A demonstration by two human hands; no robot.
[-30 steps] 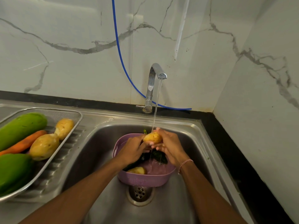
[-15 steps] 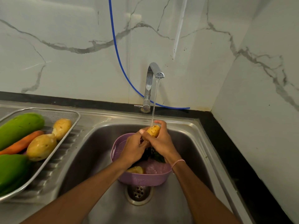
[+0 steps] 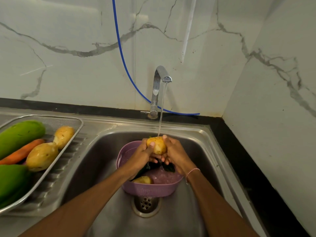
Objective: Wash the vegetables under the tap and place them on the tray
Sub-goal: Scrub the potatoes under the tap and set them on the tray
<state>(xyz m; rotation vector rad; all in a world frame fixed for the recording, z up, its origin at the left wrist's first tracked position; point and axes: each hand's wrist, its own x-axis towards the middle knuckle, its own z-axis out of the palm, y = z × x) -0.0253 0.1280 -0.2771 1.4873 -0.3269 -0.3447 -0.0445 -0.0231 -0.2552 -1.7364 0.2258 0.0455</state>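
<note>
Both my hands hold a yellow potato [image 3: 157,145] under the running water of the chrome tap [image 3: 159,86]. My left hand [image 3: 142,155] grips it from the left with the thumb on top, and my right hand [image 3: 176,154] cups it from the right. Below them a purple colander [image 3: 148,189] stands in the sink and holds another potato [image 3: 142,180] and dark green vegetables, partly hidden by my hands. On the left, a metal mesh tray [image 3: 75,119] carries two potatoes [image 3: 41,156], a carrot [image 3: 22,151] and two large green vegetables [image 3: 18,135].
The steel sink [image 3: 201,151] has its drain [image 3: 146,204] just in front of the colander. The tray rests on the ribbed drainboard [image 3: 56,182]. A blue hose [image 3: 123,55] hangs down the marble wall behind the tap. A black counter strip [image 3: 239,159] runs along the right.
The potato stays under the stream while my hands turn and rub it; my left thumb now lies on top and the potato shows more between the hands.
</note>
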